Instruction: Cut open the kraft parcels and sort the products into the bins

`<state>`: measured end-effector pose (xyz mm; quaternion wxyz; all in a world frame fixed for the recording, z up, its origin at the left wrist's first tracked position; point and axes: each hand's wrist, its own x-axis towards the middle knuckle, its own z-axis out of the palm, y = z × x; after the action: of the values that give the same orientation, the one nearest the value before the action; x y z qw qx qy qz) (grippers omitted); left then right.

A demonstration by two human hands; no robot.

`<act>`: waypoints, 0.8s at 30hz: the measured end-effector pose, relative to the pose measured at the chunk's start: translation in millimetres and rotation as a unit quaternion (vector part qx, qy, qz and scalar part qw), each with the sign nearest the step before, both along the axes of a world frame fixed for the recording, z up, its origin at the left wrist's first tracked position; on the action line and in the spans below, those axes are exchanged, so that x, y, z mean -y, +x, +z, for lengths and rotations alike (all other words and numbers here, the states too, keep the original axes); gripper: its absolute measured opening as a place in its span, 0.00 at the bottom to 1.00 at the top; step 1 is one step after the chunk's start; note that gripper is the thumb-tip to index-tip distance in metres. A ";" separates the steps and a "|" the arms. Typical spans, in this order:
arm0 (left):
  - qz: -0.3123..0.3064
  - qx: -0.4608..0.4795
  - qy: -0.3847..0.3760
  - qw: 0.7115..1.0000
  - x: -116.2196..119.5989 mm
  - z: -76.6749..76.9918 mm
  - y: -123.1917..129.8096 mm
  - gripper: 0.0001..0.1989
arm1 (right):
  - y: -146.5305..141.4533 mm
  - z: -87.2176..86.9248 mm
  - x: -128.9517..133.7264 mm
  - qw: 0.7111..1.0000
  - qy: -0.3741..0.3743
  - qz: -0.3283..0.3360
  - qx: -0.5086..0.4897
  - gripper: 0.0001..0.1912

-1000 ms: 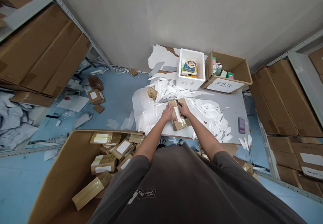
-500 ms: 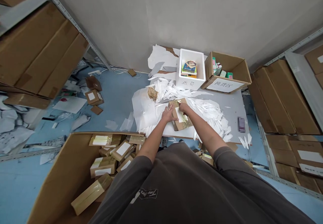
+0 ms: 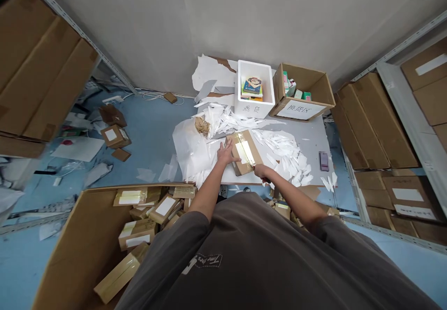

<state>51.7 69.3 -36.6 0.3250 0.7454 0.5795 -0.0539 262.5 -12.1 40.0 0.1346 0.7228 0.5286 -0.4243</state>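
A taped cardboard box (image 3: 256, 148) with a white label lies on the table, slightly turned. My left hand (image 3: 226, 153) rests on the box's left side with fingers spread, thumb pointing right over the top face. At the lower right edge of the box, my right hand (image 3: 260, 171) is closed round a dark-handled cutter (image 3: 267, 180). Only the end of its handle shows; its blade is hidden or too small to make out. Shiny clear tape runs down the box's top across the label.
White paper strips (image 3: 284, 149) cover much of the table (image 3: 316, 135). Behind stand a white foam bin (image 3: 252, 110) with small boxes and a labelled carton (image 3: 301, 110). A phone (image 3: 323, 161) lies right. A big carton (image 3: 75, 226) of parcels stands lower left; shelves flank both sides.
My right hand has moved from the far part of the box down to its near right edge. My left hand stays on the box's left side. The whole view has shifted slightly.
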 end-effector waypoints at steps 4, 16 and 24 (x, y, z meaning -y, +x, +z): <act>0.004 -0.004 -0.006 1.000 -2.1 5.6 1.4 0.72 | 6.4 7.9 33.0 0.997 -0.064 0.008 0.031 0.12; 0.074 -0.079 -0.001 0.994 57.5 19.9 28.1 0.63 | 61.6 -24.1 50.1 0.944 0.140 -0.296 -0.029 0.27; -0.213 -0.006 0.023 0.977 58.3 32.3 46.5 0.46 | 34.1 -51.5 18.2 0.951 0.178 -0.250 0.041 0.31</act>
<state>98.2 11.0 -4.3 0.2853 0.8587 0.4104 -0.1135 296.6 -30.2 -11.5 -0.0847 0.8610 0.3918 -0.3131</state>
